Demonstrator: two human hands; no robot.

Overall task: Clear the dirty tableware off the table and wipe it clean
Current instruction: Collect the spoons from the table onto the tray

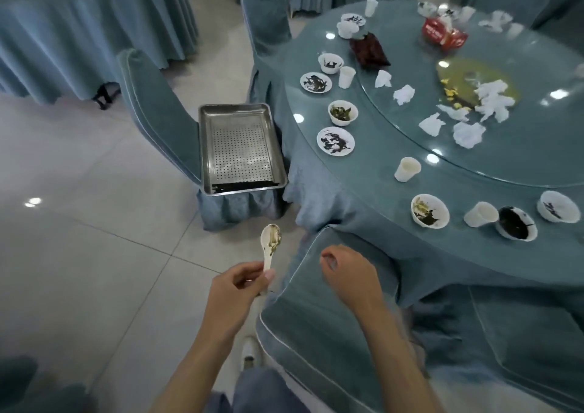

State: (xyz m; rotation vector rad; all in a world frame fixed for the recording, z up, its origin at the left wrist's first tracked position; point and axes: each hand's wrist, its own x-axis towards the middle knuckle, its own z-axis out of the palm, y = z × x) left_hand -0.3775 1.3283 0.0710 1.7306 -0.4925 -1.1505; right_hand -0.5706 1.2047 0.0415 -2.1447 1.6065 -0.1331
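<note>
My left hand pinches the handle of a dirty white spoon, bowl up, over the floor below a steel tray that sits on a covered chair seat. My right hand hovers with loosely curled fingers above the back of the nearest chair and holds nothing. The round table carries several stained white bowls, such as the bowl near its front edge, small plates like the plate, white cups like the cup, and crumpled napkins.
A glass turntable on the table holds a yellow spill, napkins and a red packet. Covered chairs ring the table. Another draped table stands at the far left. Grey floor tiles stretch between them.
</note>
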